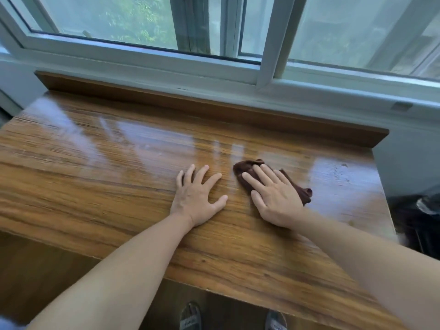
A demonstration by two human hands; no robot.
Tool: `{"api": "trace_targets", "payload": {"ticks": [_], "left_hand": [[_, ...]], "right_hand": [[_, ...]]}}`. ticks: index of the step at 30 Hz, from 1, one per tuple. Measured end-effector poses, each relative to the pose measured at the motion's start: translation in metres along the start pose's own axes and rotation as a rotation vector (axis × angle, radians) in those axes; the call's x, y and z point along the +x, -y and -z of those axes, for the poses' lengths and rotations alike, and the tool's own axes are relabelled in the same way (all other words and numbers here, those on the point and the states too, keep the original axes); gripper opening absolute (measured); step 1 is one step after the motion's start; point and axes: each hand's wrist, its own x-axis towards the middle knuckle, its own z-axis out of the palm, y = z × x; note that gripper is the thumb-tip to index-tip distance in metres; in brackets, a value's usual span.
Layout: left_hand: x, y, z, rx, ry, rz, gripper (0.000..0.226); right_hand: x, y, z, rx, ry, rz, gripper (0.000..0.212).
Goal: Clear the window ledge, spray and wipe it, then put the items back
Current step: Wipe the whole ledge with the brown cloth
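The wooden window ledge (95, 163) is wide and glossy, with wet streaks catching the light. My right hand (273, 194) lies flat with straight fingers on a dark brown cloth (242, 166), pressing it onto the ledge right of centre. The cloth shows beyond my fingertips and at my hand's right side. My left hand (197, 196) rests flat on the bare wood just left of the cloth, fingers spread and holding nothing. No other items stand on the ledge.
A raised wooden lip (214, 108) runs along the back, under the white sliding window frame (269, 55). A dark object (416, 222) sits low beside the ledge's right end. My feet (190, 315) show below the front edge.
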Motion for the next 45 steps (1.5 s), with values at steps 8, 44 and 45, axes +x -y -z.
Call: {"api": "trace_targets", "payload": {"ticks": [8, 44, 45], "left_hand": [[-0.006, 0.000, -0.009, -0.013, -0.040, -0.037, 0.064], [-0.008, 0.004, -0.015, -0.012, -0.060, -0.068, 0.061], [-0.007, 0.003, -0.015, -0.016, -0.052, -0.069, 0.061]], "right_hand": [[-0.114, 0.065, -0.010, -0.010, 0.082, 0.161, 0.056], [-0.110, 0.081, -0.012, 0.058, -0.005, 0.147, 0.053], [-0.102, 0.072, -0.012, 0.063, -0.036, 0.074, 0.054]]}}
